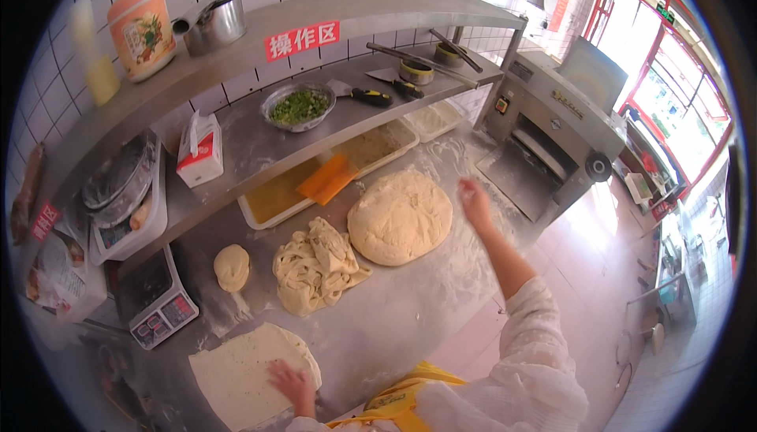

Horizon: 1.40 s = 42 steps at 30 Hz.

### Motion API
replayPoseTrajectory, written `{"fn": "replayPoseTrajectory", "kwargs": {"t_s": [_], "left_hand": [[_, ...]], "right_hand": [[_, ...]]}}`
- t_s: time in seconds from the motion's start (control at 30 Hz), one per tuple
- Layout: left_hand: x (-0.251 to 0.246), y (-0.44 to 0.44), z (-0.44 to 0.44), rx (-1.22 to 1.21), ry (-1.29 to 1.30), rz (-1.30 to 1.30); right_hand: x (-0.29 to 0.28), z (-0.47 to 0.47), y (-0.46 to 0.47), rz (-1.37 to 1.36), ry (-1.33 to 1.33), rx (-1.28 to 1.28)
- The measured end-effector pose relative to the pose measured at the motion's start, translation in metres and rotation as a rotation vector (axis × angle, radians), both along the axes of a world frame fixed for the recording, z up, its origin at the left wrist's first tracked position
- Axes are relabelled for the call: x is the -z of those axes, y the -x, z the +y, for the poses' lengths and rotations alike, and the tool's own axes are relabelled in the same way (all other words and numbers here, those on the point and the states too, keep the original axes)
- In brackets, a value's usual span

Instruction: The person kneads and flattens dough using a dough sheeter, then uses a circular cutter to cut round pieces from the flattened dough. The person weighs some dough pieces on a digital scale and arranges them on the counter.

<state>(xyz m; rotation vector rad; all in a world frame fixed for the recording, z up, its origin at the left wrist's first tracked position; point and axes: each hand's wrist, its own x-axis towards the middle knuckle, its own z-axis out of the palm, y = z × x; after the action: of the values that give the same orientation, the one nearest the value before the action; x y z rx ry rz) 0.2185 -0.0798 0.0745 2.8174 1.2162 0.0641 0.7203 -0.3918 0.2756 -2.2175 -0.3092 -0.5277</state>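
My left hand [291, 382] is over the right part of a flat rolled-out dough sheet [242, 370], fingers spread and holding nothing; whether it presses on the sheet is unclear. Out to the right, my right hand [474, 200] is just beside a big rounded dough mass [401, 219], above flour dusted on the steel worktop [390, 325]. Its fingers look partly curled and blurred, so their grip is hard to read. A heap of folded, crumpled dough [316, 269] touches the big mass on its left. Farther left lies a small dough ball [232, 268].
A digital scale [162, 308] stands at left. Trays of yellowish liquid [278, 195] and flour [434, 118], plus an orange scraper [328, 179], sit under the shelf [236, 101]. Chopped greens fill a bowl [300, 107] above. A dough sheeter [547, 130] borders the right end.
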Motion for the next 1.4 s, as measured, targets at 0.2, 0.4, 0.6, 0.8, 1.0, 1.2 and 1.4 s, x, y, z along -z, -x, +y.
{"fn": "replayPoseTrajectory", "kwargs": {"t_s": [0.2,0.4,0.6,0.8,1.0,1.2,1.4], "left_hand": [[-0.005,-0.035,-0.048,0.073,0.233,-0.102],[-0.023,-0.04,-0.055,0.057,0.263,0.045],[-0.028,-0.034,-0.053,0.071,0.128,-0.049],[-0.032,-0.031,-0.018,0.305,0.25,-0.009],[-0.013,0.025,0.096,0.214,0.251,-0.204],[-0.001,0.163,0.246,0.09,0.163,-0.173],[-0.058,0.259,0.335,-0.159,0.014,-0.184]], "right_hand": [[-0.132,0.006,-0.176,-0.599,0.392,0.19],[-0.134,0.02,-0.292,-0.178,1.057,0.337],[-0.136,-0.108,-0.284,-0.379,0.925,0.226],[0.027,-0.198,-0.042,-0.369,0.335,0.283],[0.138,-0.116,0.159,0.341,0.205,0.264],[0.14,0.086,0.337,0.976,-0.275,-0.077],[0.099,0.329,0.465,0.516,0.589,-0.785]]}}
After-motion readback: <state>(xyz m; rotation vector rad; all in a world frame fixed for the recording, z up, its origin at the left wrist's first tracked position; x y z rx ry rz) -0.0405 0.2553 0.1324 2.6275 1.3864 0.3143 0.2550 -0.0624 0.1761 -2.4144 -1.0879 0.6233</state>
